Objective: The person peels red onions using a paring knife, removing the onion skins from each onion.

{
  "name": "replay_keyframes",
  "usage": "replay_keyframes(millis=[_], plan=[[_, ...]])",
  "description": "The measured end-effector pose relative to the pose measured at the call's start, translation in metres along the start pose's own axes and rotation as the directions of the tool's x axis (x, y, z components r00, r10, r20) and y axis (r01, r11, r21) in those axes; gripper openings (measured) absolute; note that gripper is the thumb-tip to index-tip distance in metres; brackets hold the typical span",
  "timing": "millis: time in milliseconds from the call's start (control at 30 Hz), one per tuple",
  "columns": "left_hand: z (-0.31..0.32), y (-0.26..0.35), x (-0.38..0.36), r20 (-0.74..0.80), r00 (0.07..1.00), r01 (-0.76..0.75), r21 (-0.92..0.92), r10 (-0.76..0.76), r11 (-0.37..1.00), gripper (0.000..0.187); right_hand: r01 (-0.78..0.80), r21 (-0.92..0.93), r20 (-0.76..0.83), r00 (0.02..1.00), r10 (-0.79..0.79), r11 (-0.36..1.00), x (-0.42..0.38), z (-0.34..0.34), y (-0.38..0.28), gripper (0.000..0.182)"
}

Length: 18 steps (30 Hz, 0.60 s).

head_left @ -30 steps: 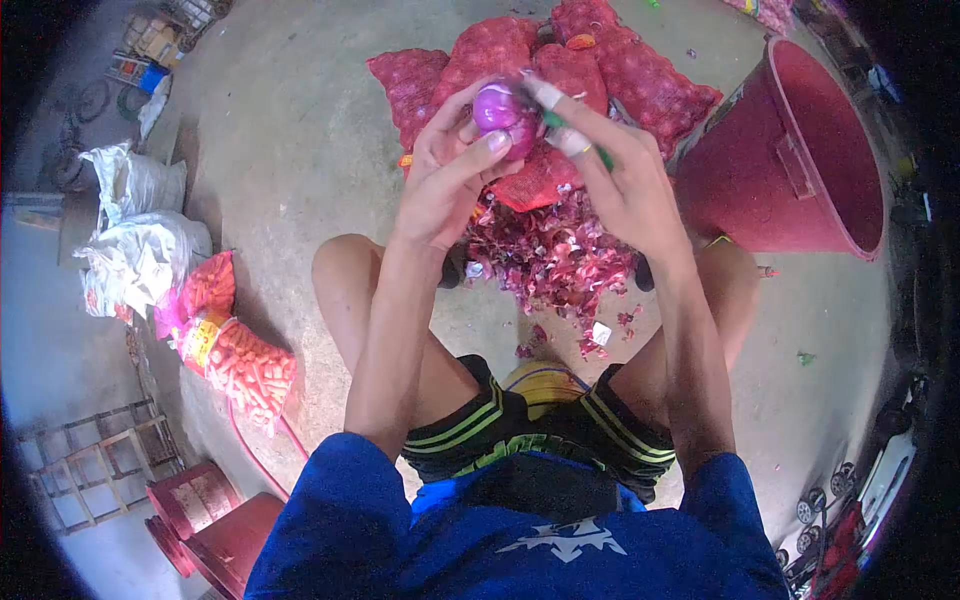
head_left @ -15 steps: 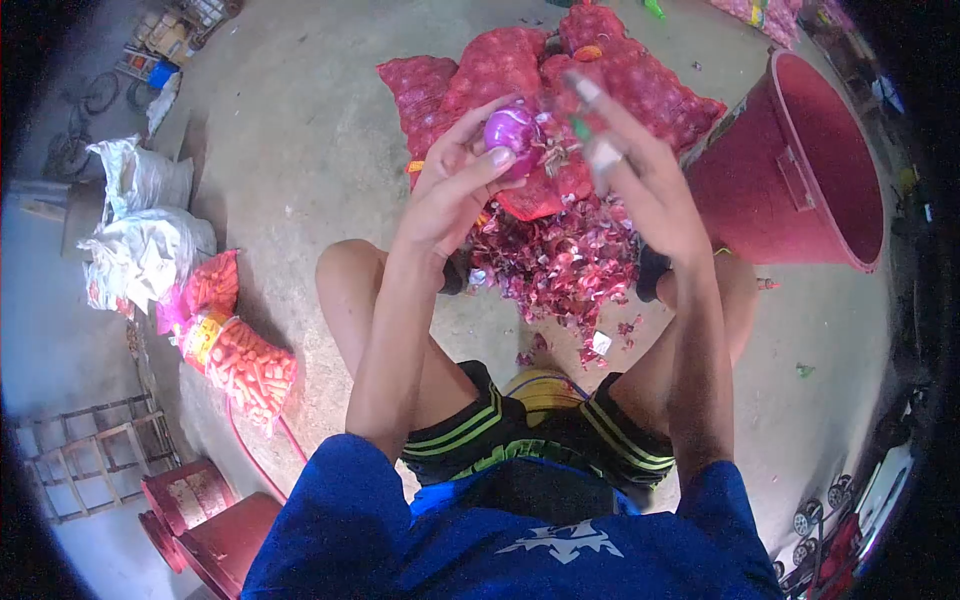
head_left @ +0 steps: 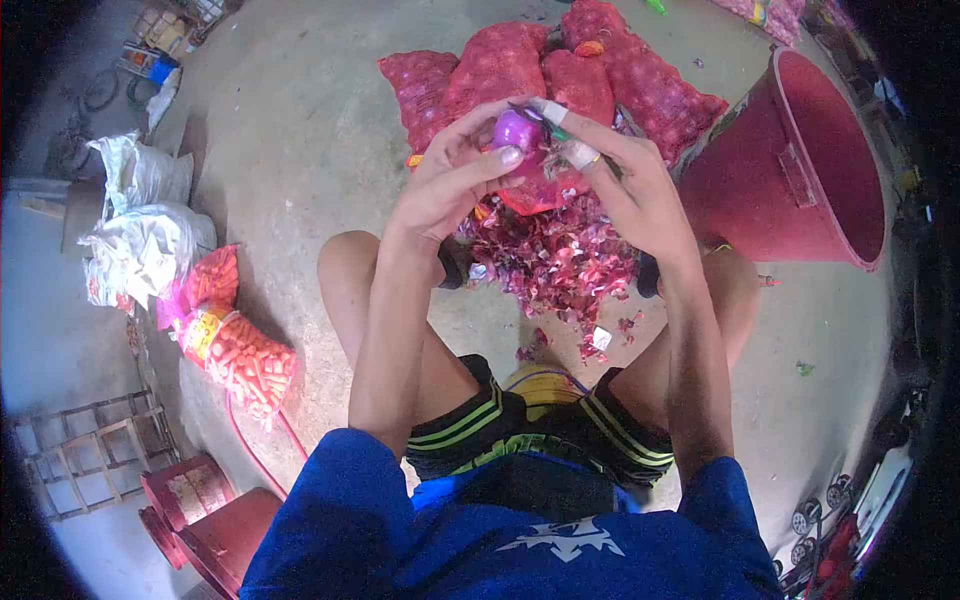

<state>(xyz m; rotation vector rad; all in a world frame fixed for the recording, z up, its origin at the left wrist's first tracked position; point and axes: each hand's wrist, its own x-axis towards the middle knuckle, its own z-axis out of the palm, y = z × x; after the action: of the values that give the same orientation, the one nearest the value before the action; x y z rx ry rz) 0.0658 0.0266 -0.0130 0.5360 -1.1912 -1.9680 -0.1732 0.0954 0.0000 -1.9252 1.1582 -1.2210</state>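
A peeled purple onion (head_left: 512, 132) rests in my left hand (head_left: 445, 180), with the thumb on its near side and the fingers curled behind it. My right hand (head_left: 635, 185), with white wraps on its thumb and index finger, is against the onion's right side. Between those two fingers is a small green-handled knife (head_left: 557, 131), its dark blade lying over the top of the onion. Loose papery skin hangs at the onion's right edge. Below both hands, a heap of red onion skins (head_left: 565, 260) covers the floor between my feet.
Red mesh sacks of onions (head_left: 500, 70) lie ahead. A large red tub (head_left: 740, 180) leans at the right. To the left are white sacks (head_left: 150, 240) and a bag of carrots (head_left: 240, 365). Red containers (head_left: 215, 530) stand at the lower left.
My right hand, blurred and apart from the onion before, has moved left and now meets it with the knife. My left hand has shifted only slightly, still holding the onion.
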Motion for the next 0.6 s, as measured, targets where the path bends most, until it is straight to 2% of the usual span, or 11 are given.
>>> replay_keyframes(millis=[100,233,300,467,533,600], plan=[[-0.007,0.001,0.002,0.015,1.0,0.018,-0.011,-0.017,1.0,0.062,-0.037,0.057,-0.03,0.999,0.039,0.998,0.001,0.007,-0.003,0.043],[-0.011,0.009,0.003,-0.021,0.998,0.066,0.005,-0.066,0.998,0.063,-0.01,0.074,-0.067,0.998,0.015,0.997,0.002,0.015,0.002,0.042],[-0.015,0.013,0.004,-0.042,0.994,0.104,0.039,-0.102,0.994,0.063,-0.035,0.006,-0.157,0.987,0.036,0.999,0.002,0.02,0.004,0.042],[-0.018,0.009,0.005,-0.14,0.977,0.181,0.121,-0.163,0.976,0.065,-0.041,-0.046,-0.176,0.984,0.033,0.998,0.002,0.028,0.014,0.04],[-0.02,0.003,0.006,0.029,0.998,0.045,0.05,-0.047,0.998,0.072,-0.033,-0.05,-0.195,0.98,0.022,0.998,0.004,0.023,0.02,0.04],[-0.015,0.001,-0.005,0.011,1.0,0.01,0.006,-0.011,1.0,0.075,-0.393,-0.051,-0.338,0.872,0.354,0.918,0.009,0.002,0.034,0.041]])
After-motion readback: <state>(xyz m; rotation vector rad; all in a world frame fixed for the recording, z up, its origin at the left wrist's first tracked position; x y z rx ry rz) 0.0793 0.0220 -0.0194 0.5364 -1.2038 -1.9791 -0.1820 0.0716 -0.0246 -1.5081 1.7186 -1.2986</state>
